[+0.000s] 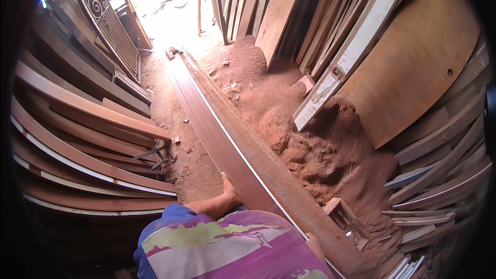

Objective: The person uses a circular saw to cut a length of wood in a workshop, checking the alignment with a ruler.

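A long reddish-brown wooden board point(214, 137) with a white right edge runs from below my body toward the bright doorway. It lies along a wider, dust-covered beam or bench point(268, 173). My left hand point(230, 192) grips the board's left edge near my waist, thumb pointing forward, the other fingers mostly hidden. At the board's white right edge, my right hand point(313, 243) is closed around the side, partly covered by my shirt. The near end of the board disappears under my torso.
Reddish sawdust point(315, 144) is heaped to the right, with a small wooden frame point(345, 217) in it. Planks point(93, 108) are stacked at the left. Upright boards point(281, 13) and a large curved panel point(418, 57) lean at the right. A metal gate point(106, 18) stands by the doorway.
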Tool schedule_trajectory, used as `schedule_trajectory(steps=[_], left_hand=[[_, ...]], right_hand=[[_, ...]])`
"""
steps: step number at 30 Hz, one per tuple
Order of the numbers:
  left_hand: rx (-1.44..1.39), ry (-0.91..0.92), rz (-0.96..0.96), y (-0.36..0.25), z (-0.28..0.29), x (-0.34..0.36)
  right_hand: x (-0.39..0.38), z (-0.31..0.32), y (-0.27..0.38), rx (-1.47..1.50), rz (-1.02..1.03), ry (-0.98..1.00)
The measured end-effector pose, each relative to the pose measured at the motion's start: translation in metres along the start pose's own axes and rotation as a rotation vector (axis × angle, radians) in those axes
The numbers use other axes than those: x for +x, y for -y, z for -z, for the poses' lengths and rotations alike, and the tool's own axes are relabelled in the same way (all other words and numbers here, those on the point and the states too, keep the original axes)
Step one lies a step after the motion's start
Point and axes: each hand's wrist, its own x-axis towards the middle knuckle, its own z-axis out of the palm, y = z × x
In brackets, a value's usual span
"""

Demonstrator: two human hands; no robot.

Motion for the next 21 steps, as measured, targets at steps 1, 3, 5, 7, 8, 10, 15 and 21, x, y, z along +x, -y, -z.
schedule_trajectory(steps=[1,3,5,7,8,10,15,21], left_hand=[[0.037,0.022,-0.008,-0.002,-0.003,0.000],[0.261,-0.079,-0.022,-0.007,-0.001,0.010],[0.484,-0.181,-0.019,-0.009,0.013,0.031],[0.525,-0.218,-0.013,-0.010,0.020,0.056],[0.513,-0.204,-0.019,-0.009,0.007,0.053],[0.607,-0.376,-0.148,-0.006,-0.012,0.043],[0.973,-0.799,-0.216,0.005,-0.023,0.062],[1.054,-0.646,-0.154,0.010,-0.060,0.051]], right_hand=[[0.010,0.008,0.000,-0.010,0.013,-0.001],[0.026,0.021,0.002,-0.029,-0.007,0.125],[0.044,0.024,-0.011,-0.047,0.057,0.115],[0.066,0.024,-0.026,-0.057,0.178,0.084],[0.071,0.023,-0.023,-0.061,0.245,0.035],[0.041,0.044,0.017,-0.128,0.289,-0.017],[0.035,0.040,0.042,-0.169,0.312,-0.087],[0.031,0.052,0.083,-0.189,0.343,-0.150]])
